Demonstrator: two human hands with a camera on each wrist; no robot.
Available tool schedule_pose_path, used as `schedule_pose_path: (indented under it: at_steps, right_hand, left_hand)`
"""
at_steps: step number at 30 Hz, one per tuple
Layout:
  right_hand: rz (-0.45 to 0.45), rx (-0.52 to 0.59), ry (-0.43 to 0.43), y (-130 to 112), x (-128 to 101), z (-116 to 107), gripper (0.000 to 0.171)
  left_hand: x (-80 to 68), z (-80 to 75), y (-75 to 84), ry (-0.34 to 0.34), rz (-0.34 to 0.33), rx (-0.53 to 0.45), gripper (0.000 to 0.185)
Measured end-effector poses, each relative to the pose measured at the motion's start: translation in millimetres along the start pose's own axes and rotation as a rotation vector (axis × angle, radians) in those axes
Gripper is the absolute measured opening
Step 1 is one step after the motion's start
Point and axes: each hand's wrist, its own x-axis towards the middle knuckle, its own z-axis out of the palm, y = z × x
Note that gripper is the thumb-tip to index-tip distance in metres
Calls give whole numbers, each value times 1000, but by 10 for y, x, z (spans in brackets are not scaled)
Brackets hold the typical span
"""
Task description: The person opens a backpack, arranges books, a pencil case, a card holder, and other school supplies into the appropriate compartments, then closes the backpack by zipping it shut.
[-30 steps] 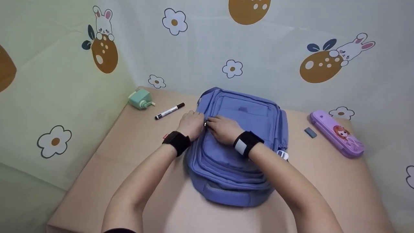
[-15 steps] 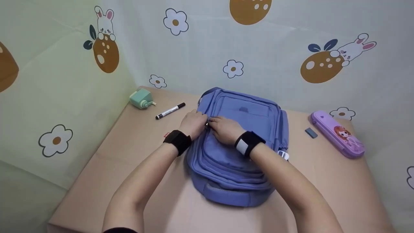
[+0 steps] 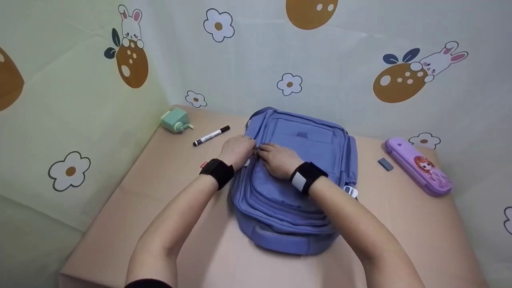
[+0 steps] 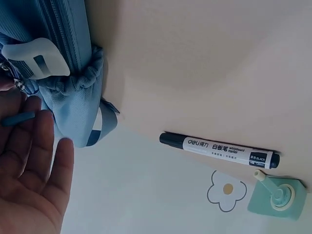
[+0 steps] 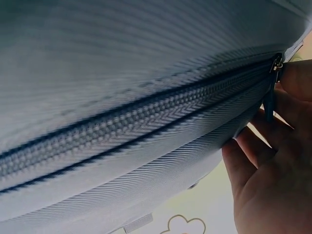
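Backpack (image 4: 78, 103) cropped in wrist views

The left hand (image 3: 237, 152) has edged slightly toward the person's left on the backpack (image 3: 308, 158), its black wristband (image 3: 218, 174) shifting with it, and a white buckle (image 3: 247, 163), hidden before, now shows beside the hand

Blue backpack (image 3: 312, 160); purple pencil case (image 3: 404, 152); mint-green bottle (image 3: 175, 120); black-and-white marker (image 3: 211, 136); pale backdrop (image 3: 252, 52) patterned with rabbits and flowers.
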Motion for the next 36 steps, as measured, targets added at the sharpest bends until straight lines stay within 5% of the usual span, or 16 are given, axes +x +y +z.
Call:
schedule_pose_path:
  at_steps: [16, 23, 30, 36]
  right_hand:
    - [-10, -1, -28, -53, 81, 4, 46]
    - [-56, 33, -14, -160, -43, -53, 57]
    - [-35, 36, -110, -303, -143, 46, 79]
    - [-41, 51, -95, -272, -124, 65, 72]
  left_hand:
    - [-492, -168, -38, -11, 70, -76, 13]
    - [-522, -93, -42, 24, 19, -182, 13]
    - [-534, -35, -32, 10, 15, -241, 9]
    - [-509, -44, -42, -2, 25, -213, 10]
